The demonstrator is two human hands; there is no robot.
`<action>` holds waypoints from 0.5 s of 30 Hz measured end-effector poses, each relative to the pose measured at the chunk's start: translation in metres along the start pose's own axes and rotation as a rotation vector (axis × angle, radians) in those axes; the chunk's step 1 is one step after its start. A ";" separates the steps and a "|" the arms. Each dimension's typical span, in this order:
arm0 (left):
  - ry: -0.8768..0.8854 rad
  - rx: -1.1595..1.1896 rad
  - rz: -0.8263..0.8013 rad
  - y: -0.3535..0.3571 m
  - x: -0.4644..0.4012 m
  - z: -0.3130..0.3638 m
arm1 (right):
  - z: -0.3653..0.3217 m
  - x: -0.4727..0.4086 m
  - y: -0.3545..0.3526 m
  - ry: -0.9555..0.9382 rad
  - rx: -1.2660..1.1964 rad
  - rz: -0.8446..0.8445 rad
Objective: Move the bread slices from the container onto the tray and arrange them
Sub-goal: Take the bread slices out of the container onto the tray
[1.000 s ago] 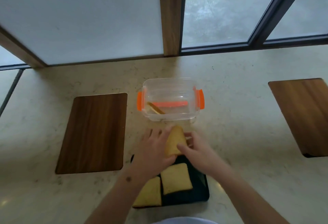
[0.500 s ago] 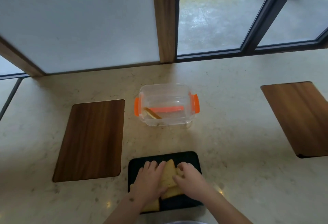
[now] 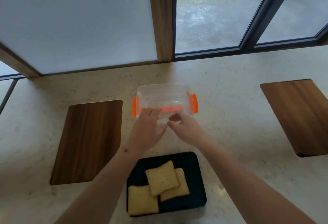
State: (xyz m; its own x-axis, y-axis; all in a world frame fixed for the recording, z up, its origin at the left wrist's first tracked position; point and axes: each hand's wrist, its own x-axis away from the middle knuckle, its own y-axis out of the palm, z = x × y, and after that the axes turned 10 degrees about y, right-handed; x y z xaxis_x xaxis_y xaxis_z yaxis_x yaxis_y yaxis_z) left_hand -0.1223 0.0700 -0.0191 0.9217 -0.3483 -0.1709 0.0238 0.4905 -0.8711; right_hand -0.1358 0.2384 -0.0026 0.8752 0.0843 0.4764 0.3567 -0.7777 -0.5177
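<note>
A clear plastic container (image 3: 165, 90) with orange clips stands on the counter ahead of me. My left hand (image 3: 148, 128) reaches over its near left corner, fingers spread, hiding the slice inside. My right hand (image 3: 184, 126) hovers at the near wall, fingers loosely curled, holding nothing that I can see. Close to me lies the black tray (image 3: 193, 163) with three bread slices: one at its left front (image 3: 142, 200), one tilted in the middle (image 3: 162, 177) overlapping another (image 3: 179, 190) to its right.
A wooden board (image 3: 88, 140) is inset in the pale stone counter to the left and another (image 3: 300, 115) to the right. Glass panels and a wooden post rise behind the container.
Both hands let go of the slice on the tray and moved forward to the container. The tray now shows three slices.
</note>
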 end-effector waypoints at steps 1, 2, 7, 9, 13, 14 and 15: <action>0.005 -0.013 -0.005 -0.007 -0.015 -0.003 | -0.009 -0.011 -0.004 -0.007 -0.017 0.024; 0.012 -0.041 -0.017 -0.012 -0.029 -0.006 | -0.018 -0.022 -0.008 0.001 -0.026 0.032; 0.026 -0.239 -0.358 -0.017 -0.079 -0.026 | -0.039 -0.071 -0.009 0.082 0.013 -0.023; -0.024 -0.258 -0.516 -0.014 -0.091 -0.035 | -0.042 -0.089 -0.004 0.126 0.063 -0.072; -0.058 -0.272 -0.650 0.002 -0.104 -0.049 | -0.041 -0.117 0.010 0.237 0.169 -0.179; -0.057 -0.276 -0.671 0.007 -0.105 -0.051 | -0.039 -0.122 0.014 0.244 0.225 -0.193; -0.055 -0.287 -0.699 0.012 -0.106 -0.055 | -0.036 -0.128 0.019 0.245 0.299 -0.214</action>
State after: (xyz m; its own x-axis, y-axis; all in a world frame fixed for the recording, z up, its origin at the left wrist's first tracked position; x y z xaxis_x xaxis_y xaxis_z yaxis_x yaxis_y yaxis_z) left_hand -0.2406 0.0690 -0.0372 0.7473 -0.4578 0.4816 0.5145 -0.0599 -0.8554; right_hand -0.2525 0.1907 -0.0480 0.6806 0.0457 0.7312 0.6321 -0.5413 -0.5545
